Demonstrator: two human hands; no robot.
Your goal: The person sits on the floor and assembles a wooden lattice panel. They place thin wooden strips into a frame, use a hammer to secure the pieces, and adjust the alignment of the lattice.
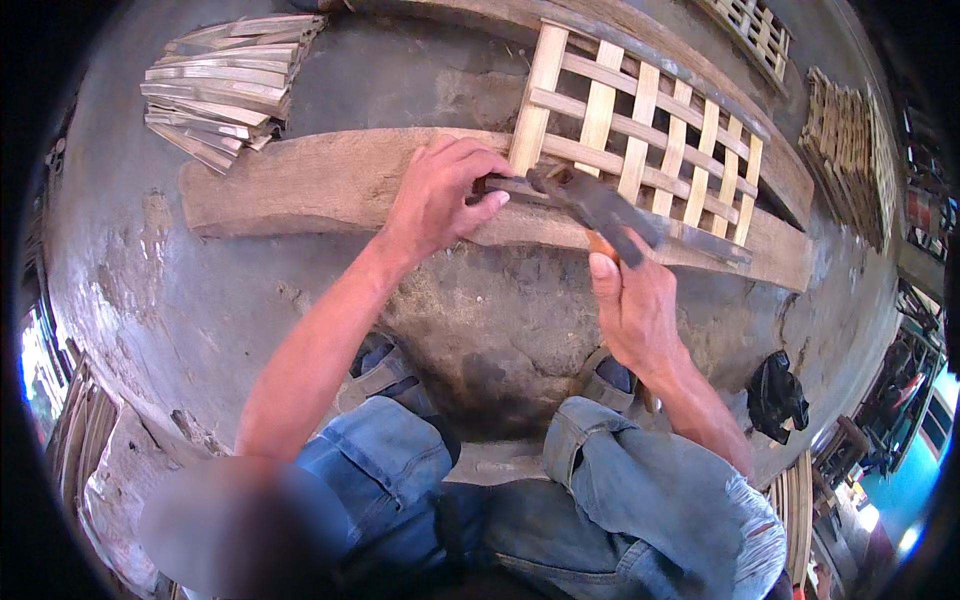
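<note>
My right hand (640, 305) is closed round the orange-brown handle of a hammer-like tool (610, 210). Its dark metal head is smeared by motion and hovers over the near left corner of a woven wooden-slat lattice panel (640, 125). At that same corner my left hand (445, 190) is curled, thumb and fingers pinching the end of a dark, narrow strip (515, 188). This strip appears to run along the panel's near edge, partly hidden by the tool. Pale slats cross over and under each other in the panel, which rests across curved wooden planks.
Under the panel's near edge lies a long wooden plank (300, 185). Loose slats (220, 85) are piled at the far left. More lattice panels (845, 150) stand stacked at the right. A black plastic bag (778, 397) lies on the concrete floor near my right forearm.
</note>
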